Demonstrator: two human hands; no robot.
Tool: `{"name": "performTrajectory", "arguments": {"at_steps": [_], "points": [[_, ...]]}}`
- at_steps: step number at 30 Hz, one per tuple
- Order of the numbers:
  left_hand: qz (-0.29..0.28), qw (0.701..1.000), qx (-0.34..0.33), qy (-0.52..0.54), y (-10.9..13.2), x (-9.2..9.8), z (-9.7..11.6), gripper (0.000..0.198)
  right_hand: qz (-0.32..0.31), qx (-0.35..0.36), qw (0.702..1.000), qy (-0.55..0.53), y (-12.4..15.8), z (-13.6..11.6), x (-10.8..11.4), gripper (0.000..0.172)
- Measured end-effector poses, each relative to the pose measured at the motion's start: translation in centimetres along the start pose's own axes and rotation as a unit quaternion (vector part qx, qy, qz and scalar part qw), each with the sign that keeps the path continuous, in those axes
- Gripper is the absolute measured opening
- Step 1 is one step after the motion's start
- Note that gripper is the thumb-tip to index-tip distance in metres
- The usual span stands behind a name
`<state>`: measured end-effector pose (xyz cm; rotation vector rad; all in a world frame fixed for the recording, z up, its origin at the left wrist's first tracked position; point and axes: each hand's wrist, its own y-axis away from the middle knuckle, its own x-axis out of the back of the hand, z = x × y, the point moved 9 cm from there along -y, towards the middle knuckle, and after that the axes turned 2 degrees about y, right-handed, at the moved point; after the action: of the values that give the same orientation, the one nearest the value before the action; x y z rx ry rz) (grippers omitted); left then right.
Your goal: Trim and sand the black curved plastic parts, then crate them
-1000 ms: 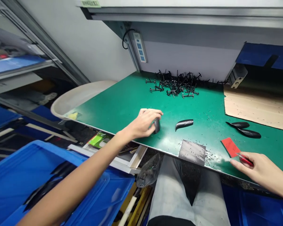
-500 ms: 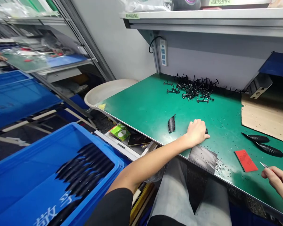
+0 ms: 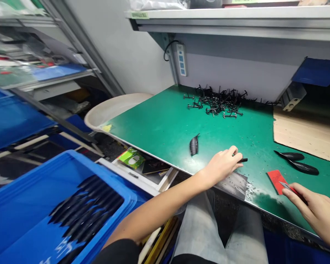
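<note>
Your green tabletop shows glare near its front edge, shadow by your right hand; beyond its left edge, shelving blurs.

Fine-lined black pieces, silver blade, red pad, green tabletop

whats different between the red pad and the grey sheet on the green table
The red pad is bright; the grey sheet is dull and streaked. The red pad looks smaller than the grey sheet. The grey sheet lies at the near edge, partly hidden by the left hand; the red pad sits back from that edge, near the right hand. Both lie flat on the green tabletop.
</note>
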<state>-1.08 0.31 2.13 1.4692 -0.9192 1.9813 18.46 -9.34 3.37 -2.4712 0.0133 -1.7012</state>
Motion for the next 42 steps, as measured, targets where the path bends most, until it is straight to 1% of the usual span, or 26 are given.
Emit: {"name": "performTrajectory", "arguments": {"at_steps": [2,4,5,7,10,13,18,22,24,27,29,30,32,33,34,36,37,39,41,42], "points": [[0.096,0.992,-0.084,-0.013,1.3,2.2,1.9,0.028,-0.002,0.031,0.999,0.01,0.1,-1.7,0.5,0.054],[0.186,0.968,-0.165,-0.021,3.1,4.5,3.8,0.031,0.03,0.066,0.996,0.053,0.3,-3.7,1.6,0.05],[0.215,0.955,-0.202,-0.021,3.9,5.5,4.6,0.031,0.046,0.087,0.992,0.076,0.5,-5.0,2.0,0.048],[0.246,0.93,-0.271,-0.02,5.2,7.0,6.3,0.029,0.062,0.141,0.983,0.102,1.0,-7.7,2.5,0.05],[0.253,0.909,-0.33,-0.018,6.3,8.6,8.1,0.033,0.057,0.203,0.97,0.118,1.7,-11.0,2.2,0.06],[0.241,0.901,-0.359,-0.018,6.7,9.3,9.3,0.034,0.057,0.212,0.964,0.153,2.0,-12.2,1.7,0.069],[0.232,0.892,-0.388,-0.027,7.1,9.3,9.9,0.031,0.035,0.193,0.965,0.175,2.2,-11.5,0.8,0.077],[0.233,0.882,-0.408,-0.044,7.3,8.9,10.3,0.025,-0.001,0.183,0.964,0.191,2.5,-10.8,-0.5,0.08],[0.23,0.88,-0.412,-0.052,7.4,8.7,10.6,0.022,-0.024,0.18,0.967,0.179,2.6,-10.6,-1.0,0.081],[0.227,0.881,-0.411,-0.049,7.2,8.5,10.8,0.023,-0.065,0.165,0.974,0.139,2.9,-9.9,-1.1,0.083],[0.221,0.883,-0.411,-0.045,6.9,8.2,10.5,0.025,-0.105,0.139,0.979,0.107,2.9,-8.7,-0.8,0.082],[0.217,0.885,-0.41,-0.045,6.6,8.0,10.2,0.026,-0.126,0.118,0.981,0.091,2.8,-7.5,-0.7,0.081],[0.202,0.893,-0.4,-0.046,5.6,7.0,8.9,0.025,-0.153,0.05,0.985,0.064,2.2,-4.0,-0.2,0.076],[0.19,0.9,-0.391,-0.042,4.9,6.3,8.0,0.023,-0.145,-0.004,0.988,0.056,1.6,-1.4,0.3,0.072],[0.173,0.909,-0.378,-0.034,4.0,5.5,7.0,0.022,-0.122,-0.067,0.989,0.055,0.9,1.6,1.0,0.067],[0.117,0.932,-0.344,-0.009,1.7,3.3,4.5,0.023,-0.04,-0.197,0.977,0.067,-0.3,8.1,3.0,0.056],[0.083,0.943,-0.324,0.004,0.4,2.1,3.3,0.023,-0.005,-0.242,0.967,0.076,-0.8,10.9,3.8,0.051],[0.016,0.958,-0.285,0.029,-1.8,-0.2,1.2,0.022,0.033,-0.294,0.952,0.078,-1.9,15.4,4.6,0.045],[-0.03,0.963,-0.262,0.047,-3.4,-1.7,-0.2,0.021,0.036,-0.311,0.948,0.051,-2.8,18.1,4.4,0.045],[-0.044,0.964,-0.255,0.054,-3.8,-2.1,-0.5,0.022,0.034,-0.312,0.949,0.029,-3.0,18.8,4.1,0.047]]}}
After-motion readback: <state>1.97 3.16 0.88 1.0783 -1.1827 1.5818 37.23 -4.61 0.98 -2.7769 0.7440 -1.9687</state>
